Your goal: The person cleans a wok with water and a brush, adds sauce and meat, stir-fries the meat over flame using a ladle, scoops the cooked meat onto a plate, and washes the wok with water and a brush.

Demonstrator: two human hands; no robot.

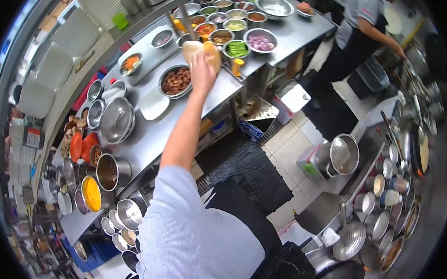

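Observation:
My left hand (203, 72) reaches over the steel counter (213, 96). Its fingers are closed on a pale rounded item (188, 51) with a yellowish part at its right; what it is exactly is unclear. Just below and left of the hand is a steel bowl of brown chunks (176, 81). A white plate (154, 104) lies on the counter beside that bowl. Right of the hand, a bowl of green pieces (237, 49) and a bowl of purple chopped pieces (260, 41) stand close together. My right hand is not in view.
A co-worker (363, 25) stands at the upper right, one arm toward stacked pans. Yellow sauce (92, 193) fills a pot at lower left. A lidded pot (344, 154) stands right of the black floor mat (247, 166). Pans and a strainer (350, 240) crowd the lower right.

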